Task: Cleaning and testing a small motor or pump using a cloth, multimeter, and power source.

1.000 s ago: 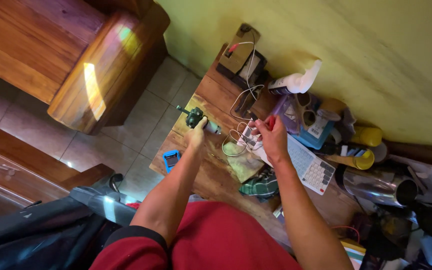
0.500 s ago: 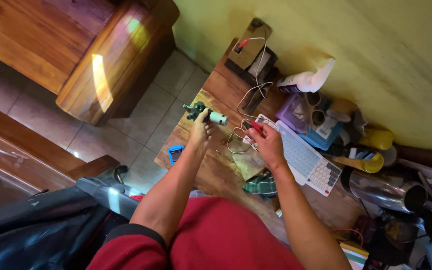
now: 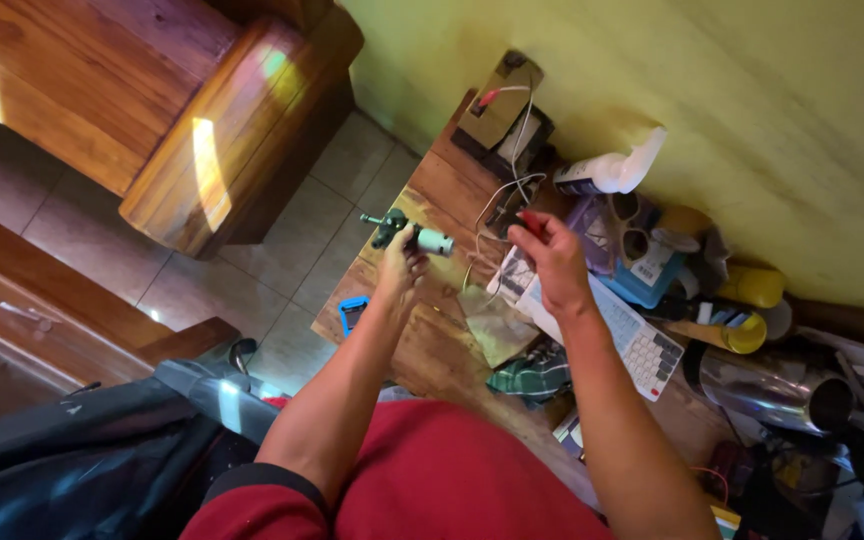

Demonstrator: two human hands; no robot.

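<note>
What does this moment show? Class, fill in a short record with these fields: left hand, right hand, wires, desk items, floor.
left hand: left hand grips a small green motor unit with a silver end
right hand: right hand pinches a red clip
wires: white wires run from the box at the desk's far end toward the hands
desk items: white keyboard, spray bottle, yellow cup, checked cloth
floor: beige tiles
</note>
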